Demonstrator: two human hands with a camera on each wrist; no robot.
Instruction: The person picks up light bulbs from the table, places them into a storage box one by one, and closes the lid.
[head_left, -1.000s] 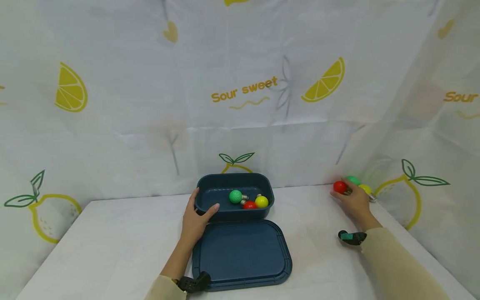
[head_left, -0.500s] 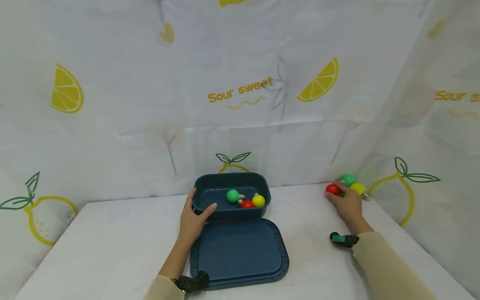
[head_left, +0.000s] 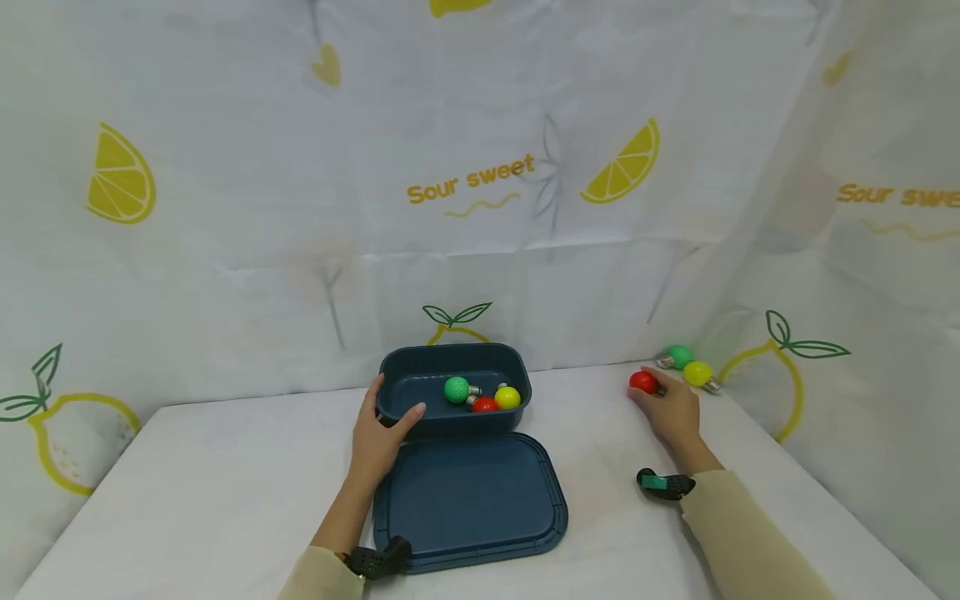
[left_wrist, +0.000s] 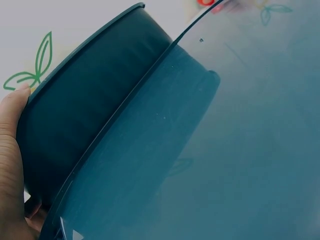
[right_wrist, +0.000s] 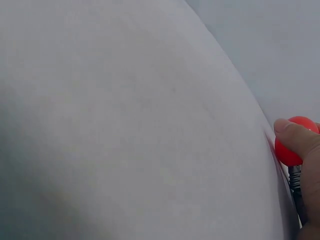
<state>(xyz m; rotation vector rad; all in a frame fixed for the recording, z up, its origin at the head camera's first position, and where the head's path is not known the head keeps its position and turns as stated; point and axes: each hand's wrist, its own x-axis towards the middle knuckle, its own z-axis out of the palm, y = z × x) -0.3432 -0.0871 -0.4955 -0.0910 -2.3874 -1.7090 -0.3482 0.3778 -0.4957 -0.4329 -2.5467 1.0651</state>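
Note:
My right hand [head_left: 672,414] pinches a red light bulb [head_left: 642,382] at the right of the table; in the right wrist view the thumb lies across the red globe [right_wrist: 288,155], its metal screw base [right_wrist: 295,177] pointing down. My left hand [head_left: 377,435] holds the left front corner of a dark blue plastic box [head_left: 453,427], thumb at the front rim and fingers along the left side. Inside the box lie a green bulb [head_left: 456,389], a red bulb [head_left: 484,404] and a yellow bulb [head_left: 507,397]. The left wrist view shows the box's outer wall [left_wrist: 95,85] beside the thumb.
A dark blue lid [head_left: 471,500] lies flat in front of the box, under the left wrist. Beyond the right hand, another green bulb [head_left: 681,356] and another yellow bulb [head_left: 697,372] lie by the right wall. A white lemon-print sheet [head_left: 300,208] rises behind the table.
My right hand has drawn the red bulb left, away from the green and yellow bulbs beside it. My left hand keeps its hold on the box. The head view has turned slightly right.

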